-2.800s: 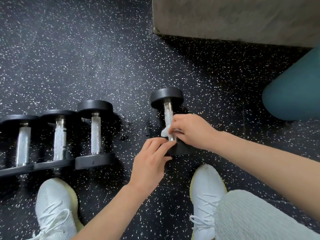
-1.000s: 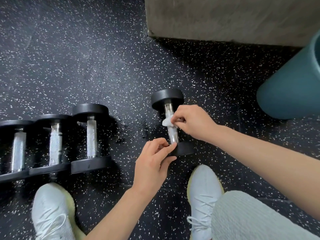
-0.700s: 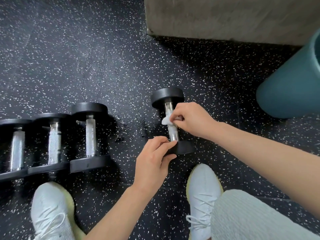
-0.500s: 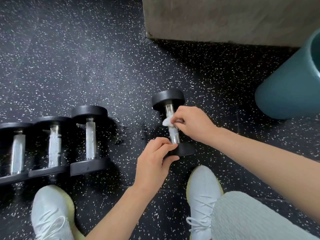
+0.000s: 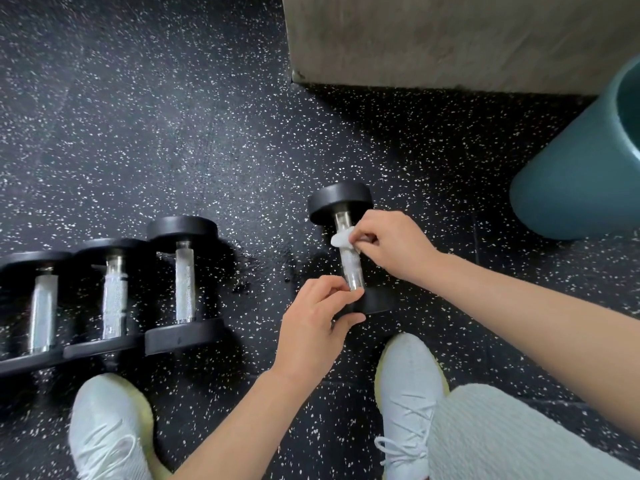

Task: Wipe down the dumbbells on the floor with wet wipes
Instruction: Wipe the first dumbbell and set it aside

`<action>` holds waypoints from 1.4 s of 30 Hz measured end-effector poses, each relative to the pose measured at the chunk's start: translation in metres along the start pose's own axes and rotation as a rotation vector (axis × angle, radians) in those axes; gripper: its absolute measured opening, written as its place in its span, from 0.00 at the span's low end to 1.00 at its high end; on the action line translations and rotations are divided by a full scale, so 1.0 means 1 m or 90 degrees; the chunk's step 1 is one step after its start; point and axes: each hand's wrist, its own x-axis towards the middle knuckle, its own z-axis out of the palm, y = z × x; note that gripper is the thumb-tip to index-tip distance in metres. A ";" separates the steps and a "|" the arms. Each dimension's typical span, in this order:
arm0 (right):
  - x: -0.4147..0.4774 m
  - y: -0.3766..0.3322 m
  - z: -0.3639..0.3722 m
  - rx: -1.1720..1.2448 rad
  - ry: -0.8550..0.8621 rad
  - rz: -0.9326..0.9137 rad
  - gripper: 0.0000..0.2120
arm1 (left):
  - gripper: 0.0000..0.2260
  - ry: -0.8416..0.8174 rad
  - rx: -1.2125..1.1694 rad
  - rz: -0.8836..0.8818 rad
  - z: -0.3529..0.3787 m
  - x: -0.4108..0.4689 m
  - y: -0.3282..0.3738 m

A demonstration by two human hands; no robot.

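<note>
- Up the handle is where the right hand [image 5: 391, 244] has gone since a few seconds back. Then it sat low, almost touching the left hand; now it is close to the far head of the dumbbell [image 5: 350, 265]
- Its fingers are curled, and thumb and fingertips pinch a small bunched white wet wipe [image 5: 341, 239] against the knurled steel handle; the wipe pokes out just left of those fingertips
- The left hand [image 5: 313, 327] has kept its place at the near end. Its fingers are bent, with the fingertips on the bottom of the handle and the thumb under the edge of the black near head, so it grips that end
- The dumbbell lies on the speckled black floor [image 5: 173, 116] between the two hands, its handle running away from the person. The far head is just beyond the right hand, and the near head is partly hidden by the left hand's fingers
- A bare stretch of handle shows between the two hands
- Well to the left of the left hand, three other dumbbells [image 5: 183, 282] lie close together in a row, their handles roughly parallel to the one being wiped
- Between that row and the left hand the floor carries a dark, wet-looking patch [image 5: 263, 271] with a few droplets
- The pale left shoe [image 5: 107, 427] is nearer the person than the row
- The right shoe [image 5: 408, 386] sits between the two forearms, just short of the near head
- A ribbed grey trouser leg [image 5: 502, 441] lies under the right forearm
- Beyond and to the right of the right hand stands a teal tub [image 5: 581, 168], and beyond both hands there is a grey concrete block [image 5: 450, 39]
</note>
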 end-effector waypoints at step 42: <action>-0.003 -0.001 -0.005 -0.064 0.011 -0.007 0.06 | 0.12 0.025 0.040 0.018 0.019 0.004 0.017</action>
